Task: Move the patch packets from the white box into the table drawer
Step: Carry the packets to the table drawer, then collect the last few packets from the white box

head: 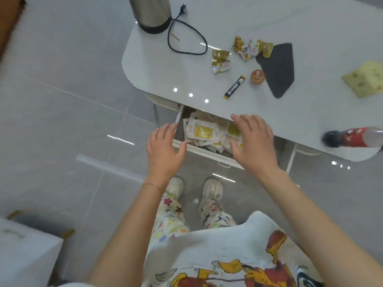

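Note:
The table drawer [215, 156] stands pulled out under the white table's front edge. A heap of pale patch packets [204, 132], one with a yellow square face, lies inside it. My left hand [163, 150] hovers at the drawer's left corner, fingers spread and empty. Over the drawer's right part my right hand [253, 142] is spread too, holding nothing and covering some packets. The white box [27, 251] sits on the floor at the lower left, blurred; its inside is not visible.
On the white table [157, 75] are a steel kettle [151, 13] with a black cord [186, 36], several snack wrappers [220, 60], a black stick sachet [234, 88], a dark mat [279, 69] and a lying bottle [352, 138]. My feet [194, 189] stand on grey tiles.

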Demonstrator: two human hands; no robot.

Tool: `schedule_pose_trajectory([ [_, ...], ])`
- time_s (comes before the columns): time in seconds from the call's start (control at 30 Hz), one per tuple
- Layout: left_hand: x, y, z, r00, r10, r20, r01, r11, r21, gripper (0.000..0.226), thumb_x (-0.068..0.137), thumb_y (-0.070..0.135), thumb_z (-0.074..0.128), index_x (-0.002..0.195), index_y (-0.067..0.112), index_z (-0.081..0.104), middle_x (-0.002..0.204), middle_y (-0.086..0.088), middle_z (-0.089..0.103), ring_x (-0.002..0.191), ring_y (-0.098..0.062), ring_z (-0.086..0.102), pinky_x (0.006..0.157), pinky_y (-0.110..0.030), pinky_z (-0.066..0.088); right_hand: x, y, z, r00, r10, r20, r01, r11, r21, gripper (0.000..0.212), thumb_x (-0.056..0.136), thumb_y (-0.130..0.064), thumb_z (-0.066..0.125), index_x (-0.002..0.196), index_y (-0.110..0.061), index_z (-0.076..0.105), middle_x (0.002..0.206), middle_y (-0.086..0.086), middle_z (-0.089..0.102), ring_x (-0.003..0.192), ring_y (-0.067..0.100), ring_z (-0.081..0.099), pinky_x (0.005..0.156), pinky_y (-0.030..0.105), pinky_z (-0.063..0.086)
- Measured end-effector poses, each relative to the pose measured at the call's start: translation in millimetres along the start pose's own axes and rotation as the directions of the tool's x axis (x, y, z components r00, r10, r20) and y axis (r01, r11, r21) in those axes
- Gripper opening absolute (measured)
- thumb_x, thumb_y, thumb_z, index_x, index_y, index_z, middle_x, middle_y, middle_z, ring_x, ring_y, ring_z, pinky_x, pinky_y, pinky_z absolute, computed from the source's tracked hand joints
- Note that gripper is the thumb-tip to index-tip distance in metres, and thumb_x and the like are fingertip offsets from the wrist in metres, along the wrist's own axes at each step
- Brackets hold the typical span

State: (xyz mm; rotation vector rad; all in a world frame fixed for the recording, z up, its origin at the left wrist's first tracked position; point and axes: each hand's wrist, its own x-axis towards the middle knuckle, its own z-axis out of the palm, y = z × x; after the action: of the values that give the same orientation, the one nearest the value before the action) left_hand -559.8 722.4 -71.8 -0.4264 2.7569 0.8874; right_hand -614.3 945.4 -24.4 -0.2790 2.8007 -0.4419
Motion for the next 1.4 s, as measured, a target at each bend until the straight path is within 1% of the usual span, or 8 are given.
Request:
schedule_pose_trajectory([
  [0.23, -54.4, -60.3, -125.9, 0.962, -0.138, -0.237, 0.148, 0.989, 0.026, 0.057, 0.09, 0.042, 0.053, 0.143, 0.025, 0.042, 0.144, -0.004, 0.045, 0.135, -0.029, 0.037, 0.111, -0.049, 0.03, 12.0, -137.9, -33.3, 0.955, -0.288, 0.071, 0.292, 0.956, -0.041, 0.061, 0.086, -0.026, 0.059, 0.143, -0.02, 0.04, 0.141, 0.003, 0.046, 0.134, 0.03, 0.035, 0.111, 0.046, 0.027],
  [0.4, -108.1, -139.3, -201.4, 0.891, -0.259, -0.372, 0.293, 0.956, 0.035, 0.061, 0.085, 0.05, 0.041, 0.139, 0.022, 0.047, 0.14, -0.006, 0.05, 0.132, -0.032, 0.041, 0.109, -0.049, 0.033, 8.9, -267.6, -20.6, 0.868, -0.485, 0.103, 0.491, 0.869, -0.05, 0.062, 0.083, -0.025, 0.061, 0.142, -0.02, 0.041, 0.137, 0.003, 0.049, 0.13, 0.03, 0.038, 0.108, 0.043, 0.027],
  [0.57, -173.9, -224.2, -254.1, 0.82, -0.383, -0.425, 0.428, 0.903, 0.012, 0.061, 0.086, 0.05, 0.038, 0.14, 0.022, 0.048, 0.143, -0.008, 0.048, 0.133, -0.034, 0.041, 0.111, -0.049, 0.031, -7.6, -394.8, 17.7, 0.748, -0.645, 0.155, 0.66, 0.749, -0.064, 0.062, 0.084, -0.027, 0.06, 0.142, -0.02, 0.04, 0.138, 0.005, 0.049, 0.129, 0.032, 0.04, 0.106, 0.045, 0.032],
  [0.83, -253.1, -318.9, -316.7, 0.628, -0.605, -0.489, 0.632, 0.763, -0.134, 0.064, 0.087, 0.052, 0.033, 0.142, 0.022, 0.044, 0.146, -0.008, 0.044, 0.136, -0.035, 0.037, 0.112, -0.049, 0.028, -33.4, -553.5, 66.8, 0.552, -0.801, 0.233, 0.828, 0.56, -0.038, 0.064, 0.082, -0.024, 0.063, 0.142, -0.019, 0.041, 0.134, 0.007, 0.051, 0.127, 0.032, 0.041, 0.105, 0.045, 0.03],
  [1.0, -277.1, -357.3, -329.4, 0.488, -0.705, -0.515, 0.696, 0.67, -0.258, 0.06, 0.09, 0.047, 0.044, 0.145, 0.025, 0.039, 0.149, -0.007, 0.04, 0.138, -0.033, 0.033, 0.114, -0.048, 0.026, -36.7, -631.9, 88.5, 0.406, -0.87, 0.28, 0.907, 0.421, -0.007, 0.063, 0.082, -0.023, 0.064, 0.141, -0.019, 0.042, 0.134, 0.007, 0.051, 0.128, 0.031, 0.04, 0.106, 0.044, 0.029],
  [1.13, -289.2, -381.8, -337.0, 0.349, -0.767, -0.539, 0.743, 0.577, -0.34, 0.064, 0.088, 0.052, 0.036, 0.144, 0.021, 0.042, 0.146, -0.01, 0.044, 0.136, -0.036, 0.035, 0.113, -0.051, 0.027, -35.4, -686.9, 112.6, 0.289, -0.9, 0.327, 0.944, 0.325, 0.058, 0.063, 0.085, -0.023, 0.062, 0.143, -0.021, 0.04, 0.136, 0.004, 0.049, 0.132, 0.029, 0.037, 0.109, 0.044, 0.027],
  [1.27, -294.2, -400.6, -347.0, 0.201, -0.83, -0.52, 0.765, 0.465, -0.446, 0.064, 0.087, 0.052, 0.037, 0.142, 0.02, 0.045, 0.145, -0.01, 0.046, 0.136, -0.038, 0.036, 0.112, -0.053, 0.029, -26.3, -731.0, 129.6, 0.18, -0.905, 0.385, 0.963, 0.243, 0.12, 0.063, 0.087, -0.025, 0.06, 0.145, -0.023, 0.037, 0.139, 0.002, 0.045, 0.134, 0.027, 0.033, 0.111, 0.041, 0.024],
  [1.4, -288.7, -418.8, -358.0, 0.101, -0.868, -0.487, 0.776, 0.375, -0.507, 0.065, 0.086, 0.053, 0.037, 0.142, 0.021, 0.046, 0.146, -0.009, 0.046, 0.135, -0.038, 0.038, 0.111, -0.052, 0.031, -12.3, -769.6, 138.4, 0.1, -0.904, 0.415, 0.974, 0.174, 0.146, 0.063, 0.086, -0.027, 0.062, 0.144, -0.024, 0.037, 0.14, 0.001, 0.045, 0.134, 0.026, 0.032, 0.111, 0.041, 0.024],
])
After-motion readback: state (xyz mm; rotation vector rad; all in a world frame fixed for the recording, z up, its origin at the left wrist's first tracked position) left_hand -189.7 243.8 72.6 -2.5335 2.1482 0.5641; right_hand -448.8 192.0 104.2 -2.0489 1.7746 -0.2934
